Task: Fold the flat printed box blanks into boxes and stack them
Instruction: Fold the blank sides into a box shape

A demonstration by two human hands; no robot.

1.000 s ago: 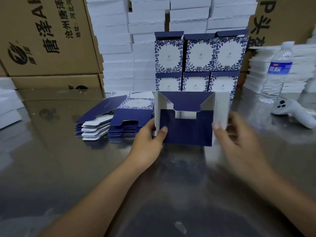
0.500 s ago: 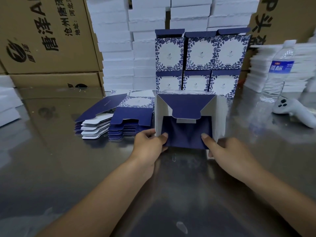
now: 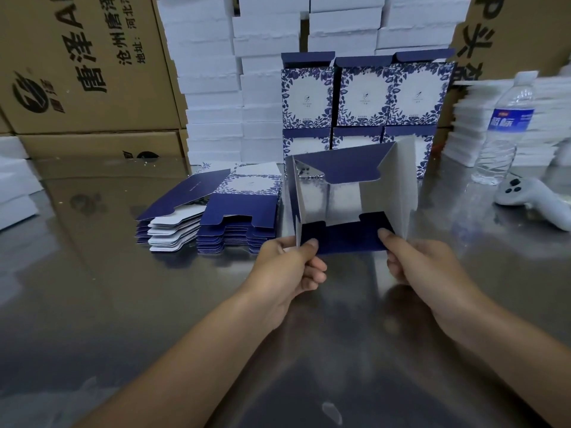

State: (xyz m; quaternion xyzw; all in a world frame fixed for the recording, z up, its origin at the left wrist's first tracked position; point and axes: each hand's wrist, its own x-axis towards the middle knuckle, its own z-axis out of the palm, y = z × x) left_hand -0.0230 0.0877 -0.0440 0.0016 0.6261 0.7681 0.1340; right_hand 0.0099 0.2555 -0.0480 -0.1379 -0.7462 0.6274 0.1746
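The box blank (image 3: pixel 389 193), opened into a tube, hangs just above the table (image 3: pixel 92 304) straight ahead with its open end facing the person, equally near both hands: left hand (image 3: pixel 287 267) pinching its lower left corner, right hand (image 3: pixel 426 270) pinching the blue lower flap (image 3: pixel 349 240).

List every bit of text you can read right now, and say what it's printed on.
"唐泽": left carton, large rotated print.
"沧州唐泽": same carton, smaller line, cut off by the frame edge.
"地址:": same carton, the rest not legible.
"P头": right carton, partly hidden.
Water bottle: blue label too blurred to read.
Folded boxes: centre print too small to read.
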